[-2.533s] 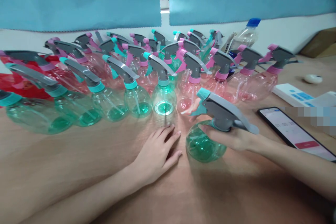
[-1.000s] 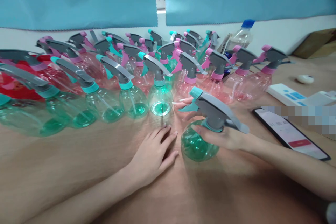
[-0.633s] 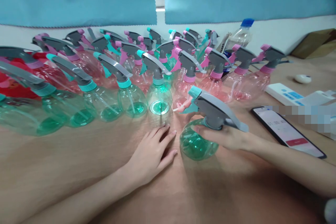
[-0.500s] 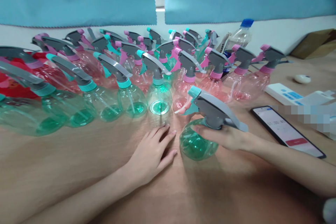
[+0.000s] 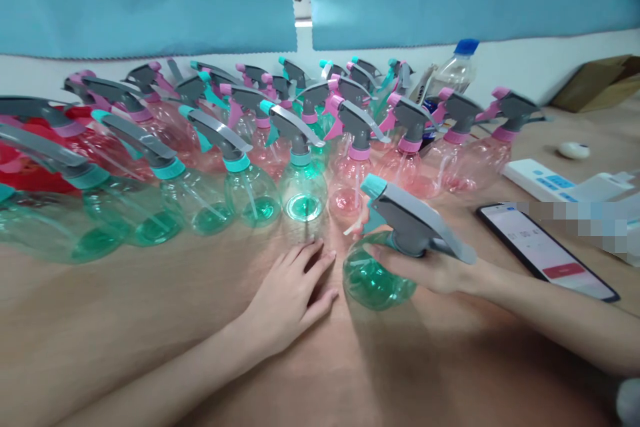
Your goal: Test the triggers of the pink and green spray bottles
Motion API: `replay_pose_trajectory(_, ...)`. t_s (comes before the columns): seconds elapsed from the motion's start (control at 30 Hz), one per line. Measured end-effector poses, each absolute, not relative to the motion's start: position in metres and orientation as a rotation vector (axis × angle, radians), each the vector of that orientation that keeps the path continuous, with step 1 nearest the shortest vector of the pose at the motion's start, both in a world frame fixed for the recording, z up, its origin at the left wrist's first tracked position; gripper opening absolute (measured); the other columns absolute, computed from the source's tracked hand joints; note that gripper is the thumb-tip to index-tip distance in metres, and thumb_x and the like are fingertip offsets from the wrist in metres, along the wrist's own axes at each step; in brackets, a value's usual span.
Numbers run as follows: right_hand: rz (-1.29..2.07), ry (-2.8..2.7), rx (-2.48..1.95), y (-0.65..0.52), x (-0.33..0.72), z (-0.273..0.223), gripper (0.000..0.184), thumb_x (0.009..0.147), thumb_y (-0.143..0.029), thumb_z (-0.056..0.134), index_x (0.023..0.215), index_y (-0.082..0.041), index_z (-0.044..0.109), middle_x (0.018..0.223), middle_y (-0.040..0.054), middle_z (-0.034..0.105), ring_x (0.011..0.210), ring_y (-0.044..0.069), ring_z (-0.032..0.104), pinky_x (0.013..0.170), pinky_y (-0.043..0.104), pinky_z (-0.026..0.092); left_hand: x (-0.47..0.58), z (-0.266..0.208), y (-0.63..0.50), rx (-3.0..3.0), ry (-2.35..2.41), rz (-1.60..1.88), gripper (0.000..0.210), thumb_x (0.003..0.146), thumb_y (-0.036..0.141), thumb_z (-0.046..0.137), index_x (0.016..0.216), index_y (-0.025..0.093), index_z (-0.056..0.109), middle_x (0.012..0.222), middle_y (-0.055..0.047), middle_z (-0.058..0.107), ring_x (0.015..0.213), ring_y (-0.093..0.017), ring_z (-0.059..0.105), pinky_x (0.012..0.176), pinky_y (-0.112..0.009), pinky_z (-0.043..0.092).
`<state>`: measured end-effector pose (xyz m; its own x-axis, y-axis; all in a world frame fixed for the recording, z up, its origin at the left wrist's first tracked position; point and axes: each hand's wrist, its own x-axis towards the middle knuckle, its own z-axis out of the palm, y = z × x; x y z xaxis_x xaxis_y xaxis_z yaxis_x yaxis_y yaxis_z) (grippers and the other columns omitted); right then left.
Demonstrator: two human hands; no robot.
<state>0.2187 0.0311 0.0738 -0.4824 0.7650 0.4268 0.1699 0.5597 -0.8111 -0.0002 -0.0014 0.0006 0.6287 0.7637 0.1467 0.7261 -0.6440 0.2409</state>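
Note:
My right hand (image 5: 435, 270) is wrapped round the neck and upper body of a green spray bottle (image 5: 377, 283) with a grey and turquoise trigger head. This bottle stands upright, or nearly so, with its nozzle pointing to the far left. My left hand (image 5: 290, 287) lies flat on the table (image 5: 210, 327), fingers a little apart, just left of that bottle and holding nothing. Beyond my left fingertips stands another green spray bottle (image 5: 303, 193). A pink spray bottle (image 5: 347, 197) is to its right.
Several more green and pink spray bottles stand in rows across the back. A phone (image 5: 547, 250) lies at the right, near a white box-like device (image 5: 535, 177) and a small white object (image 5: 573, 150). At the back right are a blue-capped clear bottle (image 5: 457, 70) and a brown box (image 5: 595, 83).
The held spray bottle's head has shifted slightly down and to the right with my right hand. My left hand stays in place.

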Motion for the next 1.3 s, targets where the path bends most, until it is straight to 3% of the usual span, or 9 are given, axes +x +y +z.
replay_pose_trajectory(0.13,0.944,-1.967,-0.723,0.033,0.218,0.07,0.029,0.07,-0.005,0.048,0.09,-0.024,0.056,0.085,0.0,0.065,0.078,0.013,0.068,0.07,0.024,0.059,0.0,0.0,-0.002,2.678,1.244,0.372,0.047,0.091,0.038,0.054,0.132,0.015,0.051,0.137,-0.017,0.049,0.125,-0.033,0.045,0.1,-0.049,0.041)
replay_pose_trajectory(0.37,0.921,-1.976,-0.705,0.031,0.216,0.067,0.043,0.075,-0.007,0.049,0.112,-0.027,0.059,0.107,0.0024,0.069,0.103,0.019,0.066,0.08,0.029,0.059,-0.001,0.0,-0.002,2.65,1.241,0.387,0.051,0.09,0.039,0.054,0.135,0.017,0.047,0.137,-0.017,0.049,0.126,-0.033,0.045,0.1,-0.051,0.041)
replay_pose_trajectory(0.6,0.871,-2.002,-0.736,0.032,0.216,0.069,0.041,0.078,-0.011,0.051,0.115,-0.026,0.061,0.104,0.0026,0.071,0.089,0.018,0.07,0.077,0.029,0.06,0.0,0.0,-0.003,2.632,1.248,0.386,0.053,0.09,0.039,0.056,0.136,0.016,0.046,0.137,-0.017,0.048,0.126,-0.032,0.044,0.101,-0.049,0.04)
replay_pose_trajectory(0.83,0.848,-1.944,-0.748,0.031,0.216,0.054,0.049,0.08,-0.013,0.058,0.127,-0.026,0.051,0.122,0.0045,0.065,0.088,0.016,0.07,0.08,0.029,0.06,0.001,0.002,-0.004,2.604,1.243,0.403,0.053,0.088,0.039,0.058,0.134,0.015,0.046,0.138,-0.018,0.047,0.126,-0.033,0.044,0.101,-0.05,0.04)
replay_pose_trajectory(0.9,0.843,-1.925,-0.775,0.031,0.216,0.051,0.043,0.081,-0.016,0.06,0.123,-0.024,0.053,0.119,0.0055,0.067,0.089,0.016,0.07,0.081,0.03,0.06,0.002,0.002,-0.006,2.586,1.233,0.415,0.056,0.087,0.039,0.059,0.136,0.016,0.044,0.138,-0.017,0.047,0.126,-0.032,0.045,0.101,-0.05,0.04)
replay_pose_trajectory(1.07,0.762,-1.926,-0.848,0.029,0.212,0.053,0.002,0.082,-0.023,0.063,0.084,-0.022,0.062,0.095,0.0037,0.071,0.095,0.019,0.069,0.084,0.034,0.058,0.004,0.001,-0.013,2.51,1.208,0.551,0.067,0.084,0.037,0.062,0.141,0.018,0.033,0.138,-0.016,0.046,0.128,-0.032,0.043,0.103,-0.051,0.039)
replay_pose_trajectory(1.2,0.816,-1.938,-0.866,0.024,0.197,0.057,0.008,0.086,-0.026,0.058,0.087,-0.023,0.065,0.104,0.0036,0.07,0.084,0.017,0.069,0.074,0.032,0.059,0.003,0.005,-0.019,2.455,1.176,0.678,0.076,0.081,0.037,0.066,0.143,0.02,0.026,0.139,-0.016,0.044,0.128,-0.033,0.043,0.104,-0.051,0.038)
replay_pose_trajectory(1.3,0.824,-1.962,-0.835,0.022,0.177,0.06,0.014,0.087,-0.032,0.058,0.095,-0.025,0.068,0.092,0.0014,0.072,0.073,0.016,0.067,0.065,0.03,0.058,-0.005,0.01,-0.025,2.385,1.165,0.77,0.082,0.078,0.037,0.069,0.144,0.022,0.022,0.141,-0.015,0.041,0.131,-0.034,0.039,0.105,-0.053,0.037)
